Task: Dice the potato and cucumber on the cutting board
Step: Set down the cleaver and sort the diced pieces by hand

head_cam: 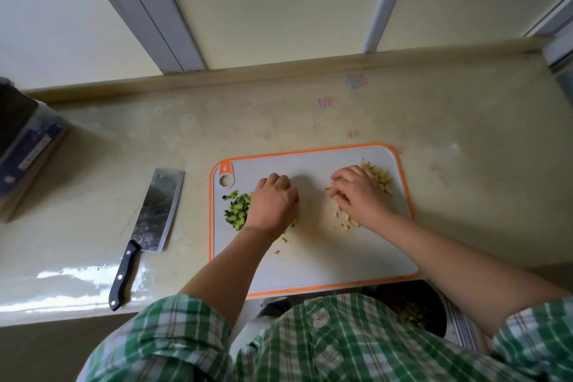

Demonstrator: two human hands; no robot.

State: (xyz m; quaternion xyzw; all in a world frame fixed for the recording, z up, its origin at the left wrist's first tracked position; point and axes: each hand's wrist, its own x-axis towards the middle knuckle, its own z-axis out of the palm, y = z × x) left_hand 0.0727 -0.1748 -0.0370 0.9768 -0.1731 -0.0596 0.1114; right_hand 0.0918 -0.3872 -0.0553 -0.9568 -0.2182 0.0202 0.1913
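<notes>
A grey cutting board with an orange rim lies on the counter. A pile of diced cucumber sits at its left side, and diced potato lies at its right side, with loose bits scattered between. My left hand rests cupped against the right side of the cucumber pile, its fingertips hidden under the hand. Over the potato pieces, my right hand lies with its fingers spread and touching them. Neither hand holds the cleaver, which lies flat on the counter left of the board.
A dark box stands at the counter's far left. A wall with window frames rises behind the counter. Below the counter's front edge, at the right, a dark bowl holds some scraps. The board overhangs the front edge slightly.
</notes>
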